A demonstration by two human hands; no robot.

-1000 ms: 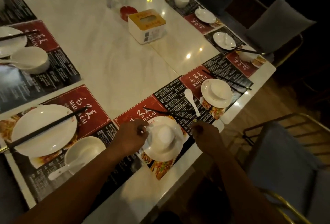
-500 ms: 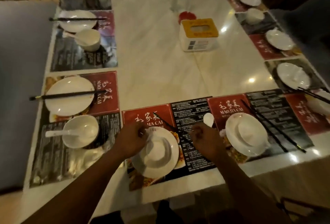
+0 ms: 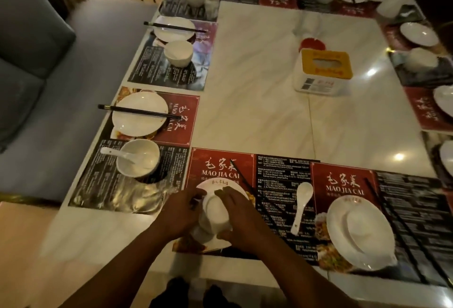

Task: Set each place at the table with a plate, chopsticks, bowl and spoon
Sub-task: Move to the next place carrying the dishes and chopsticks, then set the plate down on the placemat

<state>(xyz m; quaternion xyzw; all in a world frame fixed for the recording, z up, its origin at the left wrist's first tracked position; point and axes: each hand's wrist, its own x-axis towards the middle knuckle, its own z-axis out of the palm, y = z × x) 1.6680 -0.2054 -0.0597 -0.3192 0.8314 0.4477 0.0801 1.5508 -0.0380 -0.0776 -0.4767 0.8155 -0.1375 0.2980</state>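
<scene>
White bowl (image 3: pixel 215 213), seemingly upturned, gripped between hands (image 3: pixel 180 214)

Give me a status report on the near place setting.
Left hand and right hand both grip the bowl, over the plate. Spoon and chopsticks lie to its right. Nothing blocking.

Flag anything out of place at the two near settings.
At the near-right setting the right bowl sits upside down on its plate, a spoon lies loose on the placemat beside it, and the chopsticks lie off the plate, not across it. Left hand and right hand grip the held bowl.
</scene>
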